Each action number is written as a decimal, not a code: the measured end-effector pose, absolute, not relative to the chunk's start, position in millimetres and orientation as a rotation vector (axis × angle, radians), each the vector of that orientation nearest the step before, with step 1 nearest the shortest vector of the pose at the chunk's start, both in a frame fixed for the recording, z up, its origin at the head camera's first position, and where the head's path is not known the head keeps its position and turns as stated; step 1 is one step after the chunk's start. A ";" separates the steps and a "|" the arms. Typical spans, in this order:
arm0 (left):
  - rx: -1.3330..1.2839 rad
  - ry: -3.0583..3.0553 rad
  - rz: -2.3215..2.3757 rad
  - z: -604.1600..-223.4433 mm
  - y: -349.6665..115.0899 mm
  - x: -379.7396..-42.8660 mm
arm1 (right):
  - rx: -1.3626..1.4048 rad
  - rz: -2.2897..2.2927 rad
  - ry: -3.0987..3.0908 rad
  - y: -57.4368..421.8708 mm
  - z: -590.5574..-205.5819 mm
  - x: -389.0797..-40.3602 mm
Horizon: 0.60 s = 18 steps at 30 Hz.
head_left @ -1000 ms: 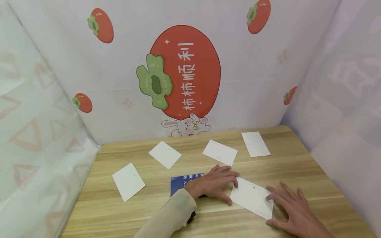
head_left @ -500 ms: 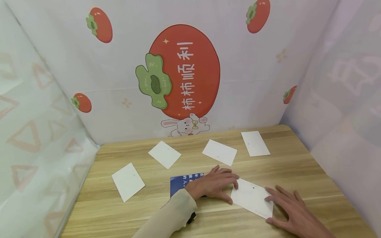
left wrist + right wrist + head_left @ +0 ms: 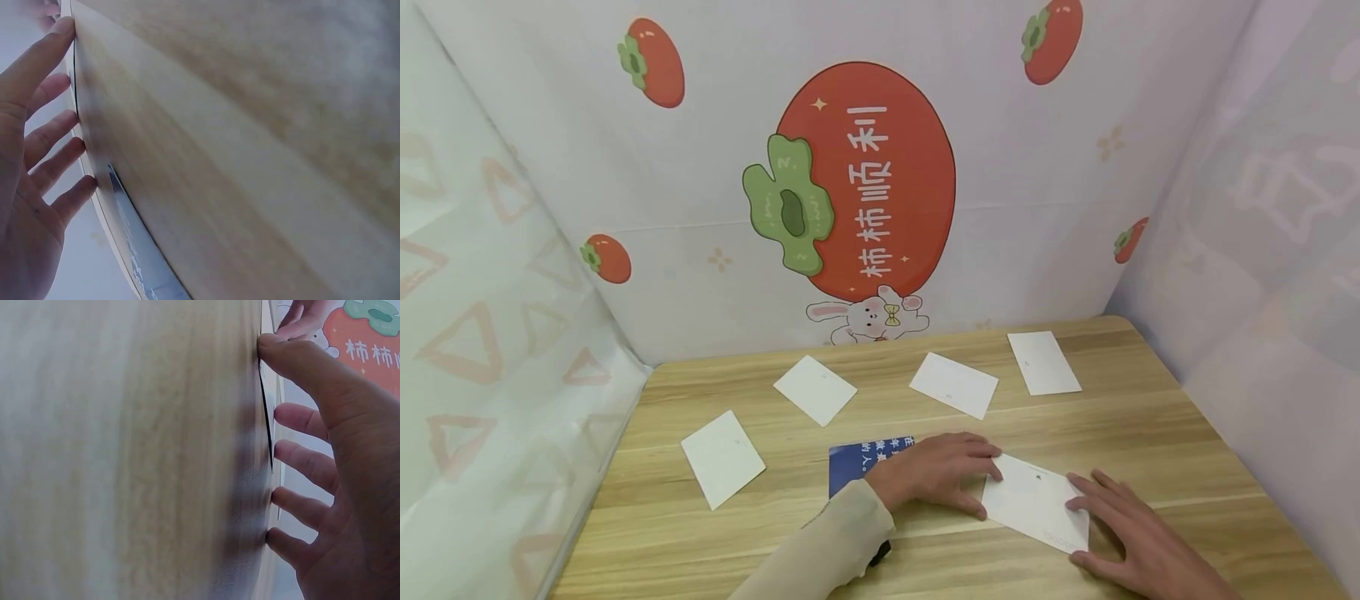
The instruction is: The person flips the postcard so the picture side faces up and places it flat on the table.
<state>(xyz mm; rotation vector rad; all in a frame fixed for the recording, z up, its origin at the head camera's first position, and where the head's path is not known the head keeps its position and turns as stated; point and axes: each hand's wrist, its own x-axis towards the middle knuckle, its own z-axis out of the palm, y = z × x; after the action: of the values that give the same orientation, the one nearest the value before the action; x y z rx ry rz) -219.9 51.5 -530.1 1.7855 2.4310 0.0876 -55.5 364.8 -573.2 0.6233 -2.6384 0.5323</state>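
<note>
A white card [image 3: 1036,502] with a small dark mark lies on the wooden table between my hands. My left hand [image 3: 943,475] has its thumb and index finger at the card's left edge, the other fingers spread on the table. At the right edge, my right hand [image 3: 1138,537] touches the card with thumb and forefinger, its remaining fingers extended. Both wrist views show the fingertips down at the table surface. Beneath my left wrist lies a blue card [image 3: 853,467] with white characters, partly hidden by the forearm.
Several other white cards lie apart along the back and left: a left card [image 3: 722,458], a back-left card [image 3: 816,390], a back-middle card [image 3: 955,384] and a back-right card [image 3: 1044,363]. Behind the wooden table [image 3: 715,550] hangs a persimmon-printed cloth [image 3: 700,167].
My left hand's outer fingers have drawn in slightly, and my right hand's fingers have come lower and closer together. The white card between them has barely shifted.
</note>
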 end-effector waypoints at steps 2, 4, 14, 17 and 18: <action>1.786 2.438 0.065 -529.4 51.4 -218.1 | 0.609 0.525 -2.650 363.4 -572.3 -54.8; 1.783 2.446 0.039 -529.1 51.2 -216.1 | 0.595 0.516 -2.660 361.9 -572.0 -54.4; 1.712 2.450 0.083 -531.5 50.5 -212.6 | 0.630 0.501 -2.623 359.5 -572.9 -56.2; 1.697 2.456 0.069 -531.6 51.3 -212.5 | 0.630 0.491 -2.620 359.3 -573.1 -56.8; 1.697 2.459 0.056 -531.5 51.6 -212.5 | 0.628 0.487 -2.623 359.3 -573.4 -56.7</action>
<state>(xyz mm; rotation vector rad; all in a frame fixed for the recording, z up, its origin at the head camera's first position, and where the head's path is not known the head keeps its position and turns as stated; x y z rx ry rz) -212.5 51.6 -531.5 1.6968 2.4591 0.0555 -56.7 359.3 -573.4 0.6277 -2.6228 0.4868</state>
